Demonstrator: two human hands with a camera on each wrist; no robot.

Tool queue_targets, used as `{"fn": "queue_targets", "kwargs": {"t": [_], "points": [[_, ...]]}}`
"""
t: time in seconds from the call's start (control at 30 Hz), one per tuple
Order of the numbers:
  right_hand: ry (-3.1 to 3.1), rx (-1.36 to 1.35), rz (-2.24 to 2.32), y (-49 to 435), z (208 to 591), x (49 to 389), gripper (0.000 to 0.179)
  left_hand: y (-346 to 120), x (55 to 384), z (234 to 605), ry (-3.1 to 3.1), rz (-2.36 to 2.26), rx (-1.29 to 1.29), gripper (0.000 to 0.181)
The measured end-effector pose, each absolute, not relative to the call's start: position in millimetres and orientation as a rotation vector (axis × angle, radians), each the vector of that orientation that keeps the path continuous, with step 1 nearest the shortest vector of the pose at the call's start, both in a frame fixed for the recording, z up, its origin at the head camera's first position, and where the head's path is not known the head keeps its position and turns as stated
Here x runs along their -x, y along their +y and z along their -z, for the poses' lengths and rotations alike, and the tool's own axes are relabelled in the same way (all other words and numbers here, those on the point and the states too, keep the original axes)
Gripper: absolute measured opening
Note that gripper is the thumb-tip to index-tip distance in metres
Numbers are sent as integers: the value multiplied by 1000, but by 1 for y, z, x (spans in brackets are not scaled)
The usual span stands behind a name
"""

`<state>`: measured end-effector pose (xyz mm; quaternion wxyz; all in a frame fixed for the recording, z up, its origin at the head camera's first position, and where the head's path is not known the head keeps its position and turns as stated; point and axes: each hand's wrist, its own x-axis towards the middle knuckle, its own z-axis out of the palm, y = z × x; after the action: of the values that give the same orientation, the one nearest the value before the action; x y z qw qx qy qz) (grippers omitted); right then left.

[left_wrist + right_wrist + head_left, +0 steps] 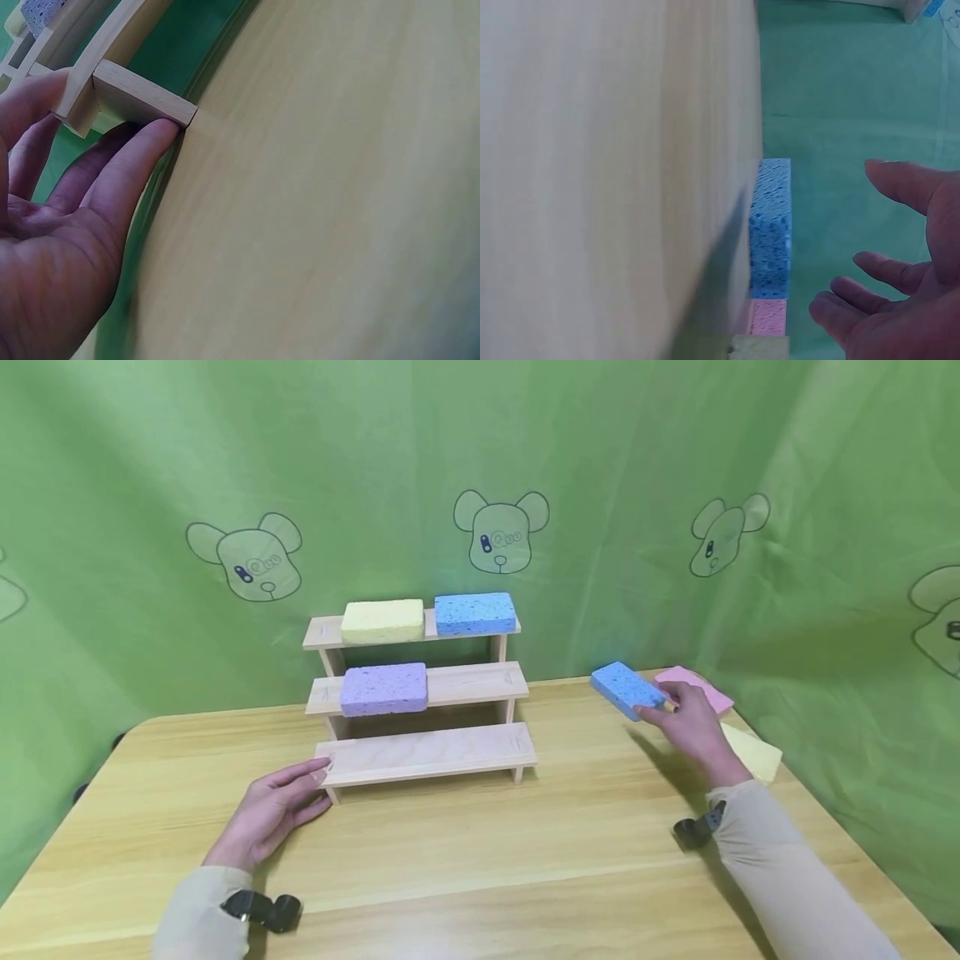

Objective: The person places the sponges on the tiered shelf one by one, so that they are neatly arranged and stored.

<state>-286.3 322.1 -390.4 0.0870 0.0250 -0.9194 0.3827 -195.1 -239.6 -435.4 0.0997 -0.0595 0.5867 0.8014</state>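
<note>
A three-tier wooden display stand (435, 753) stands on the table. My left hand (276, 810) holds the left end of its lowest tier. In the left wrist view, one finger lies over the board's end and the thumb (142, 161) touches the leg's foot. My right hand (693, 727) hovers at the near right end of a blue sponge (624, 687). Seen from the right wrist, its thumb and fingers (889, 270) are spread, apart from the blue sponge (771, 232). A pink sponge (697, 687) and a pale yellow sponge (753, 752) lie beside that hand.
On the top tier sit a yellow sponge (382, 620) and another blue sponge (475, 612). A purple sponge (384, 689) lies on the left of the middle tier. Green curtain (600, 460) rises behind the wooden table (480, 877) and along its right side.
</note>
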Motion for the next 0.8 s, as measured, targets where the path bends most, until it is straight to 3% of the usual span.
{"fn": "queue_targets", "kwargs": {"t": [0.8], "points": [[-2873, 43, -972, 323, 405, 316, 80, -239, 196, 436, 1711, -2375, 169, 18]]}}
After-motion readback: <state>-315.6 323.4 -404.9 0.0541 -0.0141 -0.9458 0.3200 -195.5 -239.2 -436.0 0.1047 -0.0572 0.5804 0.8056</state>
